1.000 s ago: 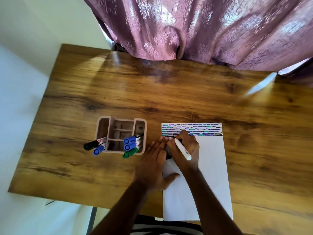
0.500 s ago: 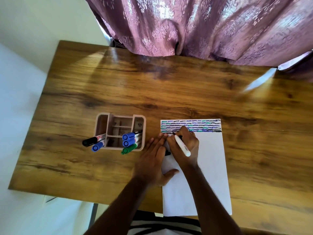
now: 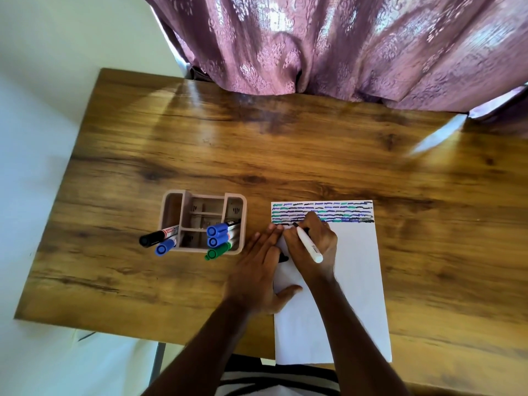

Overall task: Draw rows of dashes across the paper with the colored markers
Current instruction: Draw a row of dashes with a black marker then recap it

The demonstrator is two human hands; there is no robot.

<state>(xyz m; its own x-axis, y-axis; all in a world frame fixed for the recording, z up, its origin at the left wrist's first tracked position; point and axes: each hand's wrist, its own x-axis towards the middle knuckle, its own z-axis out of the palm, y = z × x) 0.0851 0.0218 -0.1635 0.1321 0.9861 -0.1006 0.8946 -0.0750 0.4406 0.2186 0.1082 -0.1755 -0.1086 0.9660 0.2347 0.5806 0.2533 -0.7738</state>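
Note:
A white sheet of paper point(image 3: 354, 281) lies on the wooden table point(image 3: 257, 144), its top strip filled with several rows of blue, green and black dashes point(image 3: 343, 211). My right hand point(image 3: 314, 247) is shut on a white-barrelled black marker point(image 3: 309, 244), whose tip touches the paper just under the lowest row, near the left edge. My left hand point(image 3: 257, 275) lies flat, fingers spread, pinning the paper's left edge. A small black object, perhaps the marker's cap point(image 3: 283, 258), peeks out between the two hands.
A pinkish desk organiser point(image 3: 171, 207) stands left of the paper, with blue markers point(image 3: 218, 235), a green marker point(image 3: 217, 252) and a black marker point(image 3: 157, 237) leaning out of it. A purple curtain point(image 3: 343, 44) hangs along the table's far edge.
My right hand with the marker has shifted slightly right along the lowest row, leaving a short black dash at the left. My left hand stays flat on the paper's edge.

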